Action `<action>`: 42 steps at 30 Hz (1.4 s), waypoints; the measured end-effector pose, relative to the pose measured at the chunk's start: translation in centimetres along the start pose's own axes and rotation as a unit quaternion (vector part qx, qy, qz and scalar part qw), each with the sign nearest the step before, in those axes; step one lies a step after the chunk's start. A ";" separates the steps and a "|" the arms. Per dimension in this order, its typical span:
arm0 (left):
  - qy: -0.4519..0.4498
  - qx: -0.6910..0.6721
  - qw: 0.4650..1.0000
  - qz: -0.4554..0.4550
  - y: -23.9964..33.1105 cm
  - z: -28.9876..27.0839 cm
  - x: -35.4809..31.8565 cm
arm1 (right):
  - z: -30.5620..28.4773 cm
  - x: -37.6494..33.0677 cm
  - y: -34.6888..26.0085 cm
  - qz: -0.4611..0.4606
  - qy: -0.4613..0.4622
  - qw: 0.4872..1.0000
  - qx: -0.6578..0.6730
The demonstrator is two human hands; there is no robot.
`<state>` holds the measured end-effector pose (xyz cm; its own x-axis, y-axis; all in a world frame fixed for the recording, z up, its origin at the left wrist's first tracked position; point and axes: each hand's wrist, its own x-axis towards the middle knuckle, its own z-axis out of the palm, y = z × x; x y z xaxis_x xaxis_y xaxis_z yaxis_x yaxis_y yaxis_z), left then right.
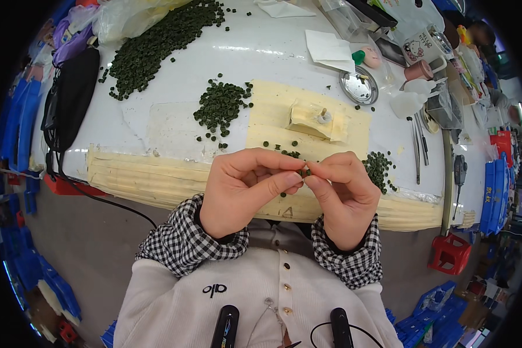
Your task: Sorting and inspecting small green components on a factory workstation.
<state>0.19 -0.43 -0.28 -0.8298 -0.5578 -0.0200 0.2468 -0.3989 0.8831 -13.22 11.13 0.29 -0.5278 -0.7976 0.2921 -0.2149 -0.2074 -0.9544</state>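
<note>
Just above the table's front edge, my left hand (236, 188) and my right hand (347, 194) meet fingertip to fingertip. Both are closed in a pinch on one small dark green round part (305, 173), mostly covered by the fingers. Several loose parts of the same kind (290, 153) lie just beyond the fingertips. A heap of them (220, 108) sits beyond my left hand, and a smaller heap (378, 169) is right of my right hand. Past my hands, a tape-covered block (310, 124) with a small peg on top stands on a taped patch (267, 107).
A much larger heap of green parts (156, 52) spreads at the far left beside a black bag (75, 101). Tweezers (416, 152), a round metal dish (358, 87), a white squeeze bottle (406, 103) and white paper (329, 49) lie at the right. A red stool (450, 255) stands below.
</note>
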 end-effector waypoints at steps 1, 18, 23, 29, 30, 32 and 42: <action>0.001 -0.008 1.000 0.000 0.0 0.0 0.0 | 0.0 -0.1 0.0 0.000 0.001 1.000 0.001; 0.016 0.055 0.997 0.056 -0.1 -0.1 -0.7 | 0.6 -0.5 0.1 0.056 -0.013 0.995 0.081; 0.004 0.092 0.994 0.066 0.1 -0.1 -0.5 | 0.3 -0.4 0.5 0.105 -0.018 0.980 0.168; 0.015 0.010 1.000 -0.006 0.4 0.3 -0.5 | 0.1 -0.6 0.5 0.055 -0.012 0.994 0.099; 0.015 0.005 1.000 -0.015 0.5 0.3 -0.4 | 0.1 -0.6 0.4 0.034 -0.012 0.997 0.066; 0.012 -0.002 1.000 -0.018 0.5 0.3 -0.3 | 0.0 -0.7 0.3 -0.006 -0.010 1.000 0.000; 0.029 0.040 0.996 0.067 -0.3 0.2 0.0 | 0.2 -0.6 0.0 -0.039 -0.023 0.998 -0.033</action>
<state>0.00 -0.20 -0.51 -0.7604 -0.6450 0.0760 0.3116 -0.2595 0.9141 -12.71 11.49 0.13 -0.4687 -0.8059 0.3616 -0.3087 -0.2342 -0.9219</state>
